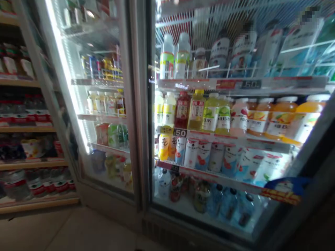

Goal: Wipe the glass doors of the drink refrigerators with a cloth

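You stand facing a drinks cooler (140,146) whose two glass doors look closed; the right-hand door (235,31) fills most of your view. Neither your left hand nor your right hand shows, so I cannot tell whether they are spread, closed or clamped on something. Behind the glass, the juice bottles (196,109) and the white-labelled bottles (204,155) below them stand in full rows, seemingly untouched. Wooden shelves (26,129) of stock run along your left

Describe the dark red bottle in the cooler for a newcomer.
Right cooler door, second row of bottles down. The red bottle stands between a pale yellow bottle and an amber bottle. It is that row's only dark red drink.
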`<control>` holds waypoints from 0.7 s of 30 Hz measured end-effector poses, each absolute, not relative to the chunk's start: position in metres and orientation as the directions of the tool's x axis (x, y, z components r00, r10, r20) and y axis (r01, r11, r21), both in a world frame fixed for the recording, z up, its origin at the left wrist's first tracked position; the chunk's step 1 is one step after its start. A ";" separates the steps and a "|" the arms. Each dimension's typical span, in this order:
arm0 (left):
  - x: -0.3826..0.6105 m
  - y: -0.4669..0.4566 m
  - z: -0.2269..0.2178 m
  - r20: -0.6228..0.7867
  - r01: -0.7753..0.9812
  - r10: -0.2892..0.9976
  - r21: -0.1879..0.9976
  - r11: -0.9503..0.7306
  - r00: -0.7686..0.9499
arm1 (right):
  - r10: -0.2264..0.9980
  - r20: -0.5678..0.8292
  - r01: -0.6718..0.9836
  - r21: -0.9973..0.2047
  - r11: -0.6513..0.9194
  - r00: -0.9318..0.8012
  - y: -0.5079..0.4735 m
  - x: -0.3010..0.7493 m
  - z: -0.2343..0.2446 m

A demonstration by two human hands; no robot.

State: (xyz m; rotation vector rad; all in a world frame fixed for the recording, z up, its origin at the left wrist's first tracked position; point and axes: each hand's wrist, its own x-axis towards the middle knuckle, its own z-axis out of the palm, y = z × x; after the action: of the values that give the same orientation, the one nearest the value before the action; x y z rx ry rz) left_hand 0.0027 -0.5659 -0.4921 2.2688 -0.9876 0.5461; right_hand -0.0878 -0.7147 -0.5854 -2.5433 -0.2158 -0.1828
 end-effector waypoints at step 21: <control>-0.097 -0.428 -0.693 -0.188 0.168 0.079 0.528 -0.832 0.979 | 0.179 -0.702 -0.029 -0.274 -0.961 0.690 -0.714 -0.152 -0.814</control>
State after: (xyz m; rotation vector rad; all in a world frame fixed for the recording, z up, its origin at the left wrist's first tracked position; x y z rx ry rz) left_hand -0.0965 -0.4276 -0.6926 2.5549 0.1736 -0.2123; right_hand -0.1515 -0.7140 -0.8137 -2.6385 -0.1188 1.1365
